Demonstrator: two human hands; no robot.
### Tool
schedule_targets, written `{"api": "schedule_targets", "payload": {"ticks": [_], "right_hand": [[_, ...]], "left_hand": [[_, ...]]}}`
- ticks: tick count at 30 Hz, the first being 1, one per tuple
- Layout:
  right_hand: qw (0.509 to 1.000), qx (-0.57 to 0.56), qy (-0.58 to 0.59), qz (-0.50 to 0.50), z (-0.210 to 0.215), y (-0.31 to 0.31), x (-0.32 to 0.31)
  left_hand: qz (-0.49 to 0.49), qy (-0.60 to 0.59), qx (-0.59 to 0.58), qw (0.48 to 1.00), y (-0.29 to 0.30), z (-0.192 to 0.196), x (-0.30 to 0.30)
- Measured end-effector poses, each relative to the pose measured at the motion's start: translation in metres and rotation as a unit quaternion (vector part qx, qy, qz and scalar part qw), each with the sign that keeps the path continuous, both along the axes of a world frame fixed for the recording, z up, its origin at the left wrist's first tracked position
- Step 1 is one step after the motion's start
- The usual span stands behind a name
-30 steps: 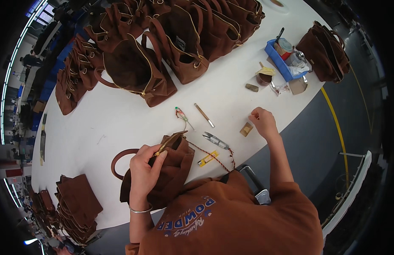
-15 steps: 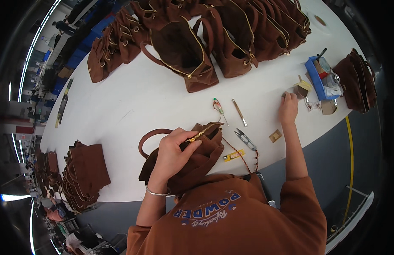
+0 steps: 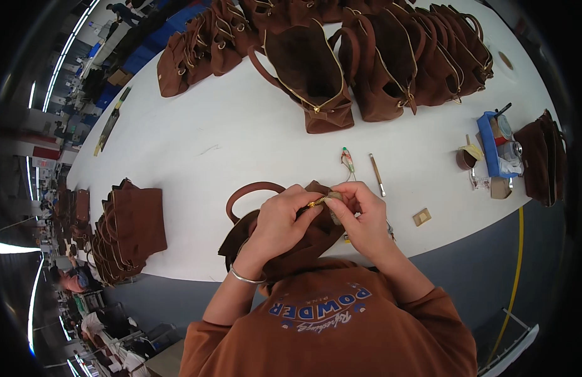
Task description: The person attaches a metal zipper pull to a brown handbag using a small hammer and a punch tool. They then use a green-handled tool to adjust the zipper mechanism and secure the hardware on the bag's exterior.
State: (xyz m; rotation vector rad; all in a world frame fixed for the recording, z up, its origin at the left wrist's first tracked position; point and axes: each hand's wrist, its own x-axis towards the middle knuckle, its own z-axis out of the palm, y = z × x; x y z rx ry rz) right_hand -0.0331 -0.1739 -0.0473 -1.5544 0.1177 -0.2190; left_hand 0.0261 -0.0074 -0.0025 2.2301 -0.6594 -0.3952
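At six o'clock on the white table (image 3: 196,207), the soft brown bag (image 3: 317,245) arches its handle (image 3: 256,186) toward eleven; the left hand (image 3: 283,221) pinches its gold zipper (image 3: 316,202); at two o'clock, the right hand (image 3: 364,217), fingers nearly closed, grips a grey-brown block (image 3: 335,212).

Open table (image 3: 228,125) lies ahead-left of the hands (image 3: 283,221) — brown bags (image 3: 331,119) block its far side.

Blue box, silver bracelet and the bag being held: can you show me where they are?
Blue box (image 3: 489,146): head view, on its left wall.
Silver bracelet (image 3: 245,278): head view, on its band.
Held bag (image 3: 316,242): head view, on its brown side.
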Motion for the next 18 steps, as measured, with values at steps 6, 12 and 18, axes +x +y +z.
{"api": "schedule_targets", "payload": {"ticks": [6,12,18], "right_hand": [[0.974,-0.192,-0.095,-0.073,-0.015,0.029,0.015],[0.968,-0.229,-0.075,-0.074,-0.010,0.030,0.036],[0.977,-0.205,-0.029,-0.047,-0.010,0.029,0.054]], "left_hand": [[-0.013,-0.044,-0.016,0.999,0.012,-0.012,-0.001],[-0.011,-0.028,0.011,0.999,0.011,-0.011,0.006],[0.002,-0.020,-0.007,1.000,0.013,-0.015,-0.002]]}}
